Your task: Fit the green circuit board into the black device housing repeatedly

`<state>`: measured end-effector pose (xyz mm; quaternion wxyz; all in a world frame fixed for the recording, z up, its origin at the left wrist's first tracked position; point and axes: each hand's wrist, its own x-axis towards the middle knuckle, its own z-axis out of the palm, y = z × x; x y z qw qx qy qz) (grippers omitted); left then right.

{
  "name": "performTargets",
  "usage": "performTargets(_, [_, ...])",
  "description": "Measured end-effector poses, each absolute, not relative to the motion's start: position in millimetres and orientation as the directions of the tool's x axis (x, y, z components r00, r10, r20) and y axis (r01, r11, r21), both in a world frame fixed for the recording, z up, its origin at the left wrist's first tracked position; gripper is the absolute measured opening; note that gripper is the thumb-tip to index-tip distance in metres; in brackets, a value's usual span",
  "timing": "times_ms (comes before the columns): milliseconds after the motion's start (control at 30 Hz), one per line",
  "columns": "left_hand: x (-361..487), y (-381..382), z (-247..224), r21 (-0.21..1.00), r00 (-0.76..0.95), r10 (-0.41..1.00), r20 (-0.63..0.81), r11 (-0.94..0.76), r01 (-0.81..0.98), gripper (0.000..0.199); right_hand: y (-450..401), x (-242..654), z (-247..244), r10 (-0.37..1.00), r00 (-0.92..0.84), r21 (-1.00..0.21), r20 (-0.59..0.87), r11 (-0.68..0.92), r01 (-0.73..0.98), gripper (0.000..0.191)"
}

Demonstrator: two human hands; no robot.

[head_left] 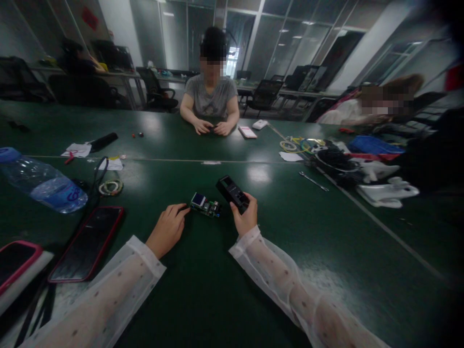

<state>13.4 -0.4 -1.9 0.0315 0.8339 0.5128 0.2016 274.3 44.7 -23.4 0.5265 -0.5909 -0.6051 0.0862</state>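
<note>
A small green circuit board [205, 206] with a little screen lies on the dark green table in front of me. Beside its left end rests my left hand [168, 227], fingers stretched out, the fingertips at or very close to the board's edge. My right hand [246, 216] grips a black plastic casing [233, 192] by its lower end, thumb on one side and fingers on the other. The casing has a rectangular opening near its top and is tilted, just to the right of the board.
To my left are a water bottle [54, 186], a phone in a red case [89, 244] and a bracelet [110, 187]. A wrench [313, 181] and heaped cables [337, 162] lie right. Across the table sits a person [210, 96], near a phone [248, 132].
</note>
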Motion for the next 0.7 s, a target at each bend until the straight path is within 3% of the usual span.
performTargets(167, [13.0,-0.6,-2.5,0.254,0.394,0.870,0.296,-0.469,0.846,0.039,48.5,276.8,-29.5,0.814,0.264,-0.712,0.517,0.238,0.660,0.045])
performTargets(333, [11.7,0.1,-4.2,0.266,0.399,0.864,0.307,-0.481,0.835,0.038,46.7,276.9,-26.9,0.809,0.240,-0.673,0.537,0.239,0.700,0.056])
performTargets(700, [11.1,0.2,-5.4,0.267,0.394,0.872,0.291,-0.470,0.841,0.039,46.3,276.2,-27.8,0.823,0.247,-0.711,0.511,0.244,0.659,0.058])
